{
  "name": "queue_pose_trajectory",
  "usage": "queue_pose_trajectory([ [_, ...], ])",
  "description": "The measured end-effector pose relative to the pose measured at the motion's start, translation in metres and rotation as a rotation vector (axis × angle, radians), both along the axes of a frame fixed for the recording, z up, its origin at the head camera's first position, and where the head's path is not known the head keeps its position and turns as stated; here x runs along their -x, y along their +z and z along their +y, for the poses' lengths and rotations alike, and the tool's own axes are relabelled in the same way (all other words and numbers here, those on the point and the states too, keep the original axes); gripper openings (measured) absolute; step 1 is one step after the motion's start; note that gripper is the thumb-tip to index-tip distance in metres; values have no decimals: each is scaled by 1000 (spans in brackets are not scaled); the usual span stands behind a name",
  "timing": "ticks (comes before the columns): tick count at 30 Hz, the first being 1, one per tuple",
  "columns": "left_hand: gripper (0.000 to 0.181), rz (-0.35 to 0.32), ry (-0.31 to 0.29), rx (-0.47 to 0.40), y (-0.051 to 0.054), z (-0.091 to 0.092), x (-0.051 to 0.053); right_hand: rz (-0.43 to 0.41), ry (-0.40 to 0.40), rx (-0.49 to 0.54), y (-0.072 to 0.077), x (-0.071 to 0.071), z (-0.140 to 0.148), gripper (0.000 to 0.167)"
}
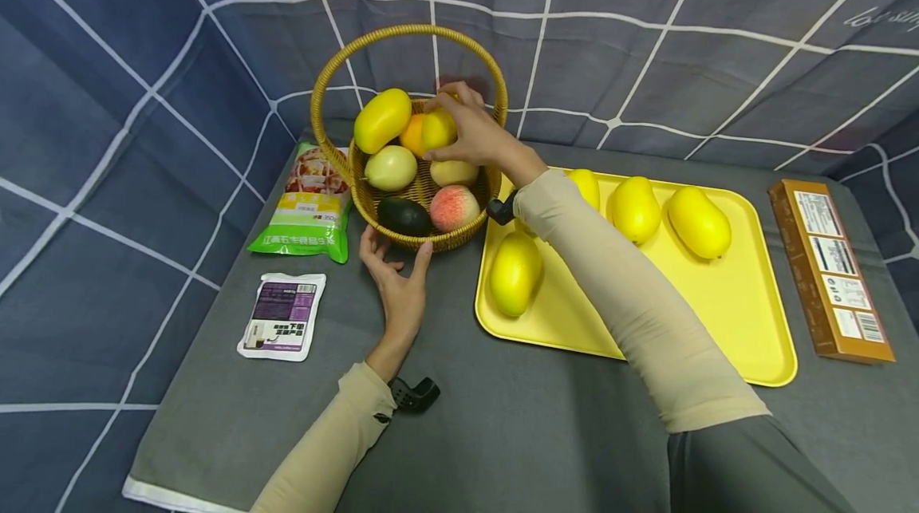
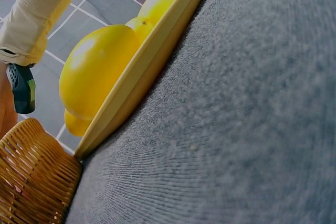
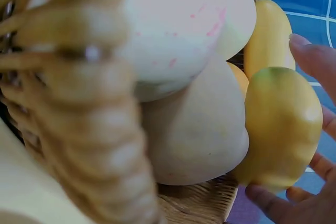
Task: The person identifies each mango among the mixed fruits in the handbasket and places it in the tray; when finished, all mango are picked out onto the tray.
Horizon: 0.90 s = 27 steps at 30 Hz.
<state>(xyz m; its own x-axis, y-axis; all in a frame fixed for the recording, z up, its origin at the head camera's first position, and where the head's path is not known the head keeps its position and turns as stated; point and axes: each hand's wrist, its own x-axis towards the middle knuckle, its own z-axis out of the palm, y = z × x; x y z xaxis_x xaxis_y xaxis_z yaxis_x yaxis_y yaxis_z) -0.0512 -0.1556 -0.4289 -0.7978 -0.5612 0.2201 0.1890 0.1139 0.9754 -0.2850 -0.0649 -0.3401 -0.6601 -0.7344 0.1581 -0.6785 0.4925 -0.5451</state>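
Observation:
A wicker basket [image 1: 369, 210] with a tall hoop handle holds several fruits. My right hand [image 1: 477, 130] reaches into its back right, thumb and fingers around a yellow mango [image 3: 283, 124] that touches the pale fruit beside it. Another yellow mango [image 1: 382, 120] lies at the back left of the basket, beside an orange [image 1: 412, 136]. Further forward are a pale green fruit [image 1: 391, 168], a dark green avocado [image 1: 404, 216] and a pink peach [image 1: 454, 208]. My left hand [image 1: 398, 286] touches the basket's front side with thumb and fingers spread apart.
Right of the basket, a yellow tray [image 1: 718, 313] carries several yellow mangoes [image 1: 515, 274]. A brown box [image 1: 833, 270] lies at the far right. Left of the basket are a green food bag [image 1: 305, 210] and a white and purple pouch [image 1: 282, 317]. A checked cloth hangs behind.

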Motion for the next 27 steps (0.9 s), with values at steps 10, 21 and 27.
queue_pose_trajectory([
  [10, 78, 2, 10, 3, 0, 1, 1, 29, 40, 55, -4, 1, 3, 53],
  [21, 78, -2, 13, 0, 1, 0, 0, 22, 56, -16, -3, 2, 4, 69],
  [27, 78, 1, 9, -5, 2, 0, 1, -37, 46, -24, -2, 3, 5, 71],
])
